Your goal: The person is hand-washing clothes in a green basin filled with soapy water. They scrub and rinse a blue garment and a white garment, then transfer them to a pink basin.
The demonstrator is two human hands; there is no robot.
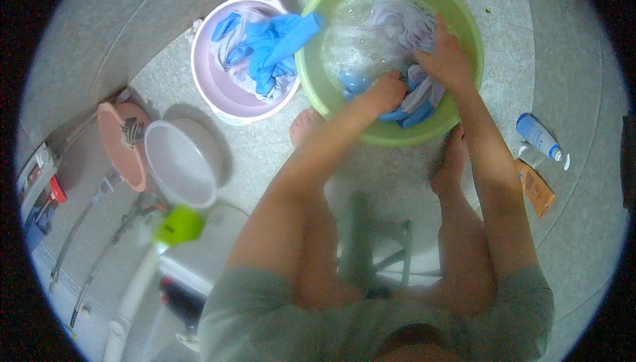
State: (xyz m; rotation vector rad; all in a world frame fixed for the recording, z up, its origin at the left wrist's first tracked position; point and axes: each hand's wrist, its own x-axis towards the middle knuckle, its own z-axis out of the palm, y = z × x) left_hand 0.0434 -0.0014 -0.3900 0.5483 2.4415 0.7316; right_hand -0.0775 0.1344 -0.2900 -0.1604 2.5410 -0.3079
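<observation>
A large green plastic basin (310, 84) of sudsy water stands on the floor between my feet. My left hand (390, 93) is closed on a wet blue-and-grey garment (422, 98) near the basin's front side. To its right, my right hand (449, 61) is over the right part of the basin, thumb and a finger spread. It touches the edge of a pale, whitish cloth (400, 19) lying in the water; whether it grips any fabric is hard to see. Part of the blue fabric lies under the water.
At left, a lilac-and-white basin (218, 89) holds blue and white clothes (271, 49), one blue end reaching the green rim. A white basin (181, 163) and a pink basin (119, 148) lean farther left. A blue-and-white bottle (539, 136) and an orange packet (536, 188) lie right.
</observation>
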